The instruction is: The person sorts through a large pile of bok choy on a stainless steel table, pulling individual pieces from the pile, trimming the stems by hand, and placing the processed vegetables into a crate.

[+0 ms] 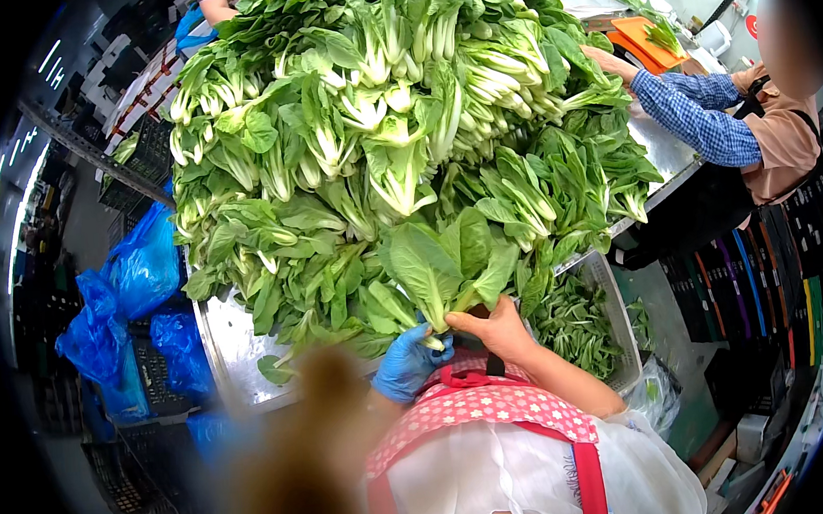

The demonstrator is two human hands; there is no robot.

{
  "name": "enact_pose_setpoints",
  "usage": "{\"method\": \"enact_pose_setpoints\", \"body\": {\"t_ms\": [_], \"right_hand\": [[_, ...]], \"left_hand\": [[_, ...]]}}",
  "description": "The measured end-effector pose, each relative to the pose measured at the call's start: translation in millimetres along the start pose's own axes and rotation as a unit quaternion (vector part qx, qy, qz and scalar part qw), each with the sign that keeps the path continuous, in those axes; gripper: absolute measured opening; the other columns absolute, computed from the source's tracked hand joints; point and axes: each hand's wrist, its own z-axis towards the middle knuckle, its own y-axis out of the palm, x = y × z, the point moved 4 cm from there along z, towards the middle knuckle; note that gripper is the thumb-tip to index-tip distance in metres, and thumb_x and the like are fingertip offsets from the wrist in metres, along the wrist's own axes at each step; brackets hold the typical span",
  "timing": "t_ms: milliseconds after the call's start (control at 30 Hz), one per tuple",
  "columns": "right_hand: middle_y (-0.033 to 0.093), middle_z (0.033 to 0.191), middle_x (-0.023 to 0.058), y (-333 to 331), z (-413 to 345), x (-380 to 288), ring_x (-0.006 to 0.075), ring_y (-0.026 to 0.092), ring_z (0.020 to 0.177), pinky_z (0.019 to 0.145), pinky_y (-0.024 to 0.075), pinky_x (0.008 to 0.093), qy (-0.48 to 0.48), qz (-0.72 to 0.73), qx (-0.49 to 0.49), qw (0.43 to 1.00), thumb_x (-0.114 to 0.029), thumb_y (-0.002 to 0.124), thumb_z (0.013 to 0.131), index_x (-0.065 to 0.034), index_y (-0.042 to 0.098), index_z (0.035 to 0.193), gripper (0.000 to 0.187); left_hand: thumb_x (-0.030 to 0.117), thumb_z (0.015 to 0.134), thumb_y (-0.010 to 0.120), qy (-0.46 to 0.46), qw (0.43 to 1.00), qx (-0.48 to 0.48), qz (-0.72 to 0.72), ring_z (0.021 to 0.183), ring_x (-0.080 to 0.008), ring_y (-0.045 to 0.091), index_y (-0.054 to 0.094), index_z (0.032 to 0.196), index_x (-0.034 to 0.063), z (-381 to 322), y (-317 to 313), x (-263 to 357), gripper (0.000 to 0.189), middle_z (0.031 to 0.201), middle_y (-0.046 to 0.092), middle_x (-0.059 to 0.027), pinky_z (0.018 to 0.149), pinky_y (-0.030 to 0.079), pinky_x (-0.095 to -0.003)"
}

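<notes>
My left hand [407, 365], in a blue glove, is closed around the pale stalk of a small leafy green [391, 308], whose leaves point up and left. Bare, my right hand [498, 330] pinches the base of a broad-leaved bok choy-like green [426, 267] between thumb and fingers. Its leaves fan out away from me. Both hands are close together in front of my apron, at the near edge of a large heap of leafy greens [328, 132] with white stalks. Some of my fingers are hidden behind the stems.
The heap lies on a metal table [231, 350]. A grey plastic crate [623, 329] of loose leaves stands at the right. Blue plastic bags [143, 260] and black crates [133, 474] are at the left. Across on the right, a co-worker's hand [611, 63] reaches into the greens.
</notes>
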Motion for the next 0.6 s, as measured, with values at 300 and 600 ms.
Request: {"method": "enact_pose_setpoints", "body": {"t_ms": [300, 600], "right_hand": [[0.059, 0.087, 0.0011, -7, -13, -5, 0.0106, 0.055, 0.077, 0.069, 0.0446, 0.024, -0.006, -0.011, 0.054, 0.998, -0.011, 0.071, 0.077, -0.0034, 0.054, 0.097, 0.027], [0.058, 0.083, 0.0024, -171, -70, 8, 0.0109, 0.055, 0.074, 0.065, 0.0464, 0.0261, -0.03, -0.236, 0.148, 0.96, -0.004, 0.069, 0.075, -0.0019, 0.052, 0.099, 0.029]], "left_hand": [[0.023, 0.086, 0.059, 0.059, 0.992, -0.045, -0.1, 0.091, -0.0209, 0.054, 0.054, 0.113, 0.0051, 12, -10, -2, 0.033, 0.098, 0.058, -0.0084, 0.081, 0.046, -0.0352], [0.014, 0.083, 0.063, 0.091, 0.989, 0.048, -0.105, 0.086, -0.0182, 0.054, 0.056, 0.109, 0.0066, 25, -18, 6, 0.028, 0.094, 0.059, -0.0039, 0.072, 0.047, -0.0319]]}}
